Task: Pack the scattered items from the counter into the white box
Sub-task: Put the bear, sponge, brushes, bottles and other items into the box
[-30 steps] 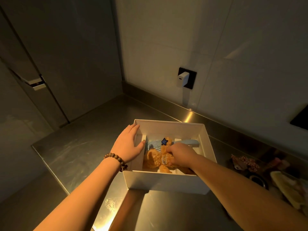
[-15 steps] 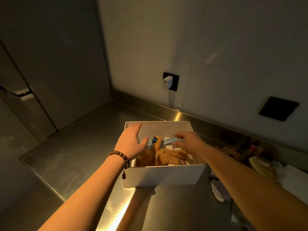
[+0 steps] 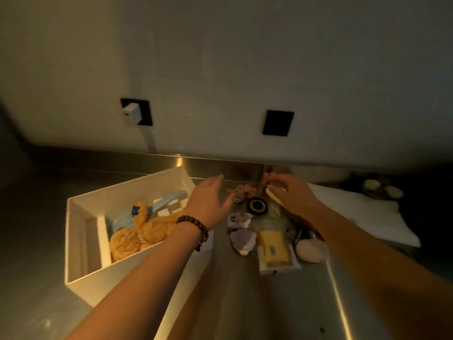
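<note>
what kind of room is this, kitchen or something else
Probably a kitchen or utility counter, though that is a guess. The worktop is a brushed stainless steel counter with a raised steel backsplash, the wall behind is large pale tiles, and a white plug-in charger sits in a black wall socket.

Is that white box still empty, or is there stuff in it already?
Partly filled. The white box already holds a tan plush toy and a light blue comb.

A dim, warm light falls across a pale wall (image 3: 245, 57) above a steel bench (image 3: 269, 303). A white charger (image 3: 132, 113) sits in a black wall socket (image 3: 145, 111); a second black plate (image 3: 278, 123) is fixed well to its right.
</note>
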`<state>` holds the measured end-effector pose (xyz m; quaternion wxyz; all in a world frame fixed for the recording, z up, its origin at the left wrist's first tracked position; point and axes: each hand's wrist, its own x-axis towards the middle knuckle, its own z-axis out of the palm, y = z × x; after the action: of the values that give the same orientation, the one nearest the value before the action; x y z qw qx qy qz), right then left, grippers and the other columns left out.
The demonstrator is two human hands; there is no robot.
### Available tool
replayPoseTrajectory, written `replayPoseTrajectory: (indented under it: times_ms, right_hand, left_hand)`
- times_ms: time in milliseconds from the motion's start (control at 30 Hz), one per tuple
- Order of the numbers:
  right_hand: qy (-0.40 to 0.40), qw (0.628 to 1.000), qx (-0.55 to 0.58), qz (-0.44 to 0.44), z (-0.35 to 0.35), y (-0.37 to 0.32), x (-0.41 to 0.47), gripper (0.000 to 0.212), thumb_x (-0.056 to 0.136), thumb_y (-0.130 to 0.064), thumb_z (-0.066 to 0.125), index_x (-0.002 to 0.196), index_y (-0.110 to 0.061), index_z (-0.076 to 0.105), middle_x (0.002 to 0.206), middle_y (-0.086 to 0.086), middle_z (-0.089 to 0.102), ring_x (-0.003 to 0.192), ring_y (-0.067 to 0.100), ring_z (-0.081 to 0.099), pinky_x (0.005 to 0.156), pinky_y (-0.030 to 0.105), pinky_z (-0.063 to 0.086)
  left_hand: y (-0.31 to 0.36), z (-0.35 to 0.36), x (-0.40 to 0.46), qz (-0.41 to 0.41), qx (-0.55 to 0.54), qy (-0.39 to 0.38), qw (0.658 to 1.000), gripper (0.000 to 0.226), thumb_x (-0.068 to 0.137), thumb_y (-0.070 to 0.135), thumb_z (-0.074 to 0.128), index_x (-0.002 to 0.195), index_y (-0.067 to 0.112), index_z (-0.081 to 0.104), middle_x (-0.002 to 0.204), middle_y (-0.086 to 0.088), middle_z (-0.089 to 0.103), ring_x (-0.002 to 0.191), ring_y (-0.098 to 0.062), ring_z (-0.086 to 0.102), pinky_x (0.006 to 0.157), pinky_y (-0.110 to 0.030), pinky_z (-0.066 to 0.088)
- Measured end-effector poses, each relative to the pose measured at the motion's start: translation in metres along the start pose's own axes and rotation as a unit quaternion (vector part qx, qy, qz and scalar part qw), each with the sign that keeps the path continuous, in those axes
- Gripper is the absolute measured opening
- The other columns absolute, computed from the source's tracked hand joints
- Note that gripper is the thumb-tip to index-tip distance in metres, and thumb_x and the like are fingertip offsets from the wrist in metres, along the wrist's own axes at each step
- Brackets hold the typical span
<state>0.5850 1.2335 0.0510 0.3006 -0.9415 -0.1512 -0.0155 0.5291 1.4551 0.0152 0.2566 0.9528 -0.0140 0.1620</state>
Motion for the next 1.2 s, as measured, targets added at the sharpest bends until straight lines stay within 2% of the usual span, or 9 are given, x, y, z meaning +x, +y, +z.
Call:
replayPoseTrajectory:
  times_ms: [167, 300, 467, 600, 733, 867, 933, 1067, 1200]
  right_hand:
    - [0.017, 0.997, 0.000, 0.070, -0.031, 0.064, -0.031, 0.031, 0.094, -0.034, 0.053, 0.121, -0.023, 0.061, 0.127, 0.002, 0.060, 0.115, 0.021, 0.054, 0.093, 0.025, 0.037]
    - [0.016, 0.995, 0.030, 0.092, -0.044, 0.110, -0.049, 0.030, 0.092, -0.031, 0.056, 0.121, -0.021, 0.060, 0.127, 0.002, 0.058, 0.114, 0.020, 0.053, 0.099, 0.030, 0.039]
    - [-0.111, 0.990, -0.012, 0.091, -0.029, 0.163, -0.066, 0.043, 0.084, -0.033, 0.068, 0.123, -0.018, 0.057, 0.122, 0.001, 0.056, 0.111, 0.020, 0.055, 0.084, 0.025, 0.040]
    - [-0.198, 0.977, -0.075, 0.034, -0.003, 0.198, -0.080, 0.077, 0.076, -0.044, 0.071, 0.142, -0.020, 0.038, 0.144, 0.001, 0.040, 0.132, 0.019, 0.037, 0.106, 0.032, 0.032]
    - [-0.202, 0.977, -0.063, 0.034, 0.016, 0.211, -0.087, 0.093, 0.071, -0.045, 0.076, 0.146, -0.018, 0.029, 0.154, 0.003, 0.024, 0.139, 0.020, 0.026, 0.112, 0.033, 0.023]
    - [-0.181, 0.982, -0.047, 0.037, 0.022, 0.216, -0.090, 0.092, 0.075, -0.047, 0.072, 0.148, -0.022, 0.023, 0.153, 0.002, 0.027, 0.138, 0.020, 0.027, 0.111, 0.035, 0.026]
    - [-0.172, 0.983, -0.044, 0.041, 0.021, 0.217, -0.093, 0.091, 0.074, -0.047, 0.073, 0.147, -0.024, 0.025, 0.152, 0.001, 0.029, 0.137, 0.020, 0.029, 0.111, 0.036, 0.028]
    - [-0.129, 0.990, -0.013, 0.059, 0.015, 0.221, -0.100, 0.084, 0.070, -0.043, 0.078, 0.141, -0.023, 0.037, 0.144, 0.002, 0.041, 0.131, 0.020, 0.038, 0.108, 0.034, 0.031]
    - [-0.104, 0.992, -0.003, 0.069, 0.009, 0.221, -0.105, 0.083, 0.069, -0.043, 0.079, 0.138, -0.020, 0.041, 0.138, 0.003, 0.048, 0.125, 0.021, 0.043, 0.104, 0.035, 0.036]
  left_hand:
    - [0.047, 0.052, 0.006, 0.055, -0.016, -0.055, 0.997, 0.060, 0.088, 0.045, 0.050, 0.138, 0.014, 0.038, 0.138, -0.009, 0.046, 0.126, -0.024, 0.041, 0.105, -0.033, 0.030]
    - [0.071, 0.091, 0.008, 0.030, -0.008, -0.099, 0.995, 0.065, 0.086, 0.050, 0.048, 0.141, 0.018, 0.034, 0.144, -0.004, 0.039, 0.130, -0.022, 0.036, 0.108, -0.036, 0.030]
    - [0.091, 0.132, -0.004, -0.007, 0.035, -0.176, 0.984, 0.076, 0.081, 0.051, 0.057, 0.144, 0.020, 0.027, 0.149, -0.004, 0.030, 0.134, -0.023, 0.029, 0.109, -0.035, 0.026]
    - [0.101, 0.161, -0.034, -0.038, 0.088, -0.210, 0.973, 0.086, 0.075, 0.064, 0.055, 0.144, 0.025, 0.022, 0.150, -0.003, 0.027, 0.133, -0.022, 0.029, 0.108, -0.037, 0.027]
    - [0.108, 0.186, -0.064, -0.062, 0.128, -0.251, 0.958, 0.102, 0.070, 0.074, 0.049, 0.146, 0.030, -0.002, 0.156, -0.006, 0.006, 0.142, -0.029, 0.005, 0.113, -0.041, 0.007]
    - [0.110, 0.202, -0.079, -0.073, 0.147, -0.238, 0.957, 0.103, 0.071, 0.076, 0.043, 0.138, 0.039, -0.025, 0.156, -0.005, -0.010, 0.141, -0.031, -0.014, 0.110, -0.041, -0.008]
    - [0.108, 0.204, -0.083, -0.076, 0.137, -0.229, 0.961, 0.097, 0.073, 0.077, 0.040, 0.141, 0.040, -0.018, 0.156, -0.003, -0.007, 0.141, -0.029, -0.014, 0.109, -0.041, -0.008]
    - [0.110, 0.201, -0.082, -0.098, 0.110, -0.191, 0.971, 0.080, 0.075, 0.072, 0.042, 0.143, 0.038, 0.017, 0.154, -0.003, 0.015, 0.141, -0.030, 0.002, 0.113, -0.045, 0.008]
    - [0.124, 0.202, -0.070, -0.159, 0.100, -0.171, 0.967, 0.089, 0.072, 0.074, 0.047, 0.143, 0.031, 0.015, 0.153, -0.012, 0.012, 0.140, -0.035, 0.009, 0.113, -0.049, 0.017]
